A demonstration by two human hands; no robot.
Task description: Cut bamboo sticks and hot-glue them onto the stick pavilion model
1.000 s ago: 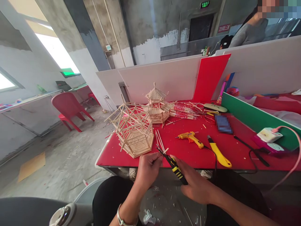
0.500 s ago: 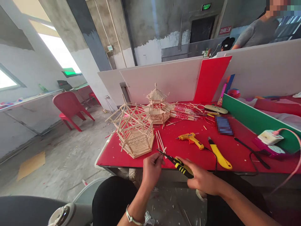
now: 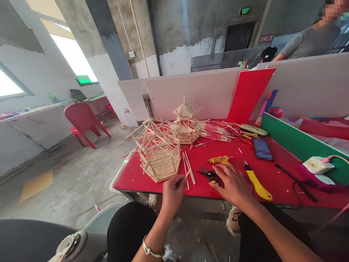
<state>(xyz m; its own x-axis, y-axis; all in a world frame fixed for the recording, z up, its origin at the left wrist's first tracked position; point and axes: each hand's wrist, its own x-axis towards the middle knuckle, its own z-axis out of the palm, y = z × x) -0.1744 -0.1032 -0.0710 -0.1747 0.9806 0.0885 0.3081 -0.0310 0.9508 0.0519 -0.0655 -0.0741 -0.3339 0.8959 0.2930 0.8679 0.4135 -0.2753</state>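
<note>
My left hand (image 3: 173,189) is at the table's front edge, thumb and fingers closed on a short wooden stick (image 3: 188,173). Fingers spread, my right hand (image 3: 231,182) hovers over the black-and-yellow cutters (image 3: 208,173), which lie on the red tabletop with their blades apart. Just beyond that hand is a yellow hot glue gun (image 3: 218,160), its handle partly hidden. A few loose sticks (image 3: 191,167) lie between the hands. To the left stands an open-framed stick pavilion model (image 3: 158,153) on a many-sided base.
A second, roofed stick pavilion (image 3: 186,120) stands behind, beside bundled sticks (image 3: 218,133). On the right are a yellow utility knife (image 3: 257,182), a phone (image 3: 263,148), a power adapter (image 3: 318,165) with cables and a green divider (image 3: 300,142). A person in grey (image 3: 308,43) is beyond the partition.
The cutters have left my right hand and now lie on the table, and its fingers have opened. My left hand still holds a stick. The view has shifted slightly.
</note>
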